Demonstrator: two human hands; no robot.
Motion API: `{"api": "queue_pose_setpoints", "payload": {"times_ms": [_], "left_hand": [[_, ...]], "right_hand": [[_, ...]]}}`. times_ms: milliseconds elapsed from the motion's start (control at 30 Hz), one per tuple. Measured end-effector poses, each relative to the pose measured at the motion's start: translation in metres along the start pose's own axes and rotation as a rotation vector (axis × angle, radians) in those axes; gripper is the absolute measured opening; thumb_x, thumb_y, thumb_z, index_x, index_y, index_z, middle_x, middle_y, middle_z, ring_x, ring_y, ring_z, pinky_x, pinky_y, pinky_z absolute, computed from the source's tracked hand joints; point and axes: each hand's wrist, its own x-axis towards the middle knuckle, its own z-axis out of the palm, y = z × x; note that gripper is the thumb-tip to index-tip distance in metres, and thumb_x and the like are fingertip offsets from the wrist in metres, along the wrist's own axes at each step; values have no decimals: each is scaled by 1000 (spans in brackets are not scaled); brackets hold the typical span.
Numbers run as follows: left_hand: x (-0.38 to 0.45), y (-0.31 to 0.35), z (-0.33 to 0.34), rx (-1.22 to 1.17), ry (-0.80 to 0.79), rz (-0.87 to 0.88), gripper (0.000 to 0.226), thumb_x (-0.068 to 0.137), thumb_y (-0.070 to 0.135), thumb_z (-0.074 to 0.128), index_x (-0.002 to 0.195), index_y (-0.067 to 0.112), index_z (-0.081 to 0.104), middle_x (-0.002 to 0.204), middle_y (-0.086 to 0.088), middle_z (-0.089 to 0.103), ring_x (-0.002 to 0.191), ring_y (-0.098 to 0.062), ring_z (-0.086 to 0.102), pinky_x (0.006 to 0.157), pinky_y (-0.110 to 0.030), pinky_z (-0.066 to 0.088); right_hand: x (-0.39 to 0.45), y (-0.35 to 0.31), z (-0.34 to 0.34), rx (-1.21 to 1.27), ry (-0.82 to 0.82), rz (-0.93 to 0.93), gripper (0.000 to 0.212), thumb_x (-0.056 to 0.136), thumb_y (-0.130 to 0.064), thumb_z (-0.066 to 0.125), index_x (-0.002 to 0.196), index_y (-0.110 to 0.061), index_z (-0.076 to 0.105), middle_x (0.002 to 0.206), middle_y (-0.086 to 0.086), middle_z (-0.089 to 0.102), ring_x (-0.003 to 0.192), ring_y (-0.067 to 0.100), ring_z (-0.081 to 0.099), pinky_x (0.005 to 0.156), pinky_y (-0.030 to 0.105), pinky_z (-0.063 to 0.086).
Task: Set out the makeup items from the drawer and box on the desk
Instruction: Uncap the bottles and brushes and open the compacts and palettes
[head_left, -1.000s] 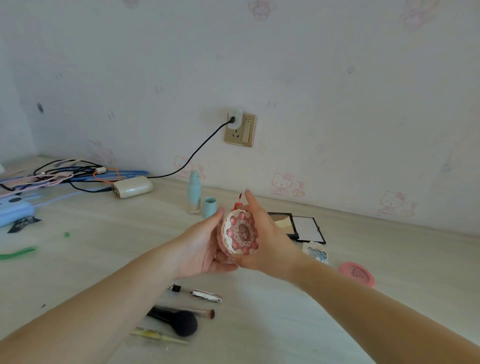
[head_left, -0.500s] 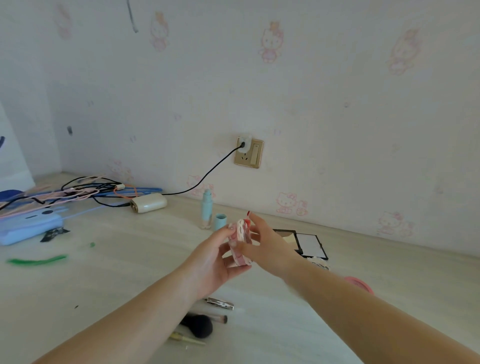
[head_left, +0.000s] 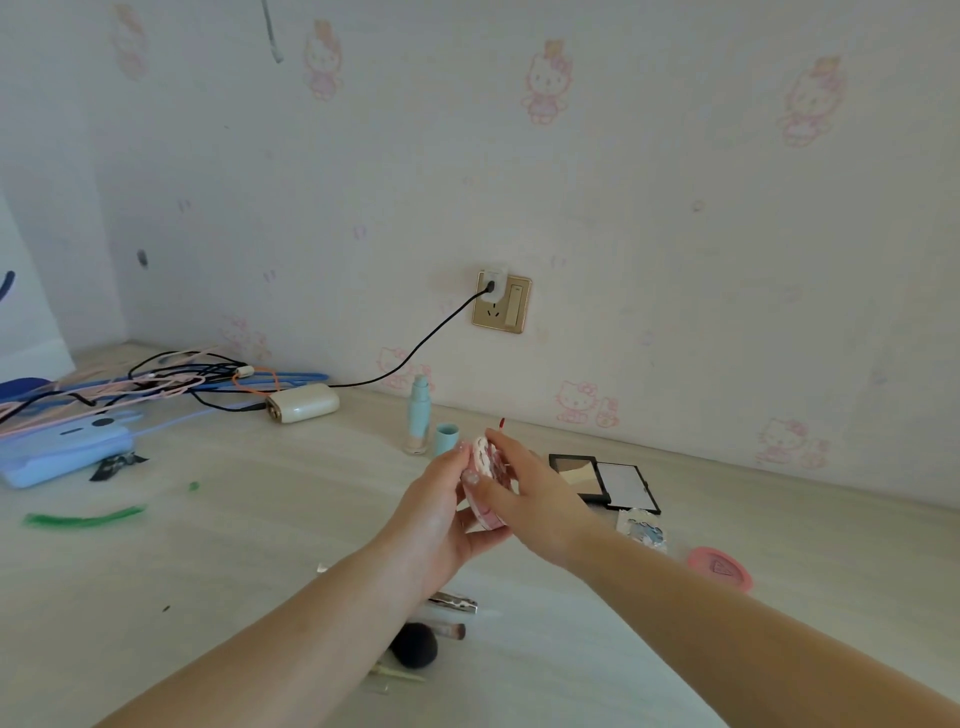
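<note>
A round pink and white compact (head_left: 482, 470) is held edge-on above the desk (head_left: 234, 545), between my left hand (head_left: 439, 519) below and my right hand (head_left: 535, 491) over its top. Both hands grip it. Behind it stand a pale blue bottle (head_left: 418, 415) and its cap (head_left: 447, 437). An open black palette (head_left: 605, 480) lies to the right, with a small patterned case (head_left: 643, 531) and a pink round compact (head_left: 719, 567) further right. Under my left forearm lie a black powder brush (head_left: 414, 644), a small brush (head_left: 449, 630) and a silver clip (head_left: 454, 601).
A tangle of cables (head_left: 156, 382) and a white charger (head_left: 302, 402) lie at the back left, wired to the wall socket (head_left: 501, 301). A blue case (head_left: 65, 449) and a green strip (head_left: 85, 517) sit at the left. The wall runs close behind the desk.
The compact has turned from face-on to edge-on between my hands. The view has tilted up, showing more wall. My right hand now lies over the compact's top.
</note>
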Motion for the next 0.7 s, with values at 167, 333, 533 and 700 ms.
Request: {"api": "queue_pose_setpoints", "payload": {"times_ms": [167,333,533,700], "left_hand": [[7,3,-6,-126,72,-21,40,99,38,33,113,9,57,113,-23,64,90,-34,65,73,-46,58],[9,6,-13,-56,85,-43,30,99,31,39,106,10,60,107,-18,66,86,-29,65,71,-45,58],[17,7,-26,129,175,4,21,96,20,48,110,11,62,103,-9,67,81,-21,64,63,-33,56],[20,6,-43,770,-33,102,15,79,30,74,90,27,64,94,6,70,87,-9,65,85,-29,52]], "right_hand": [[5,4,-11,348,121,149,55,92,-56,30,106,-9,55,99,22,65,83,23,62,93,41,50],[14,17,-12,829,212,310,40,97,-42,38,109,-9,59,104,14,68,98,28,66,86,41,55],[19,29,-8,1146,321,394,31,98,-37,42,113,-12,50,96,13,65,90,30,66,81,45,55],[21,39,8,1159,313,457,32,97,-38,42,111,-12,51,100,14,65,90,29,66,87,46,53]]}}
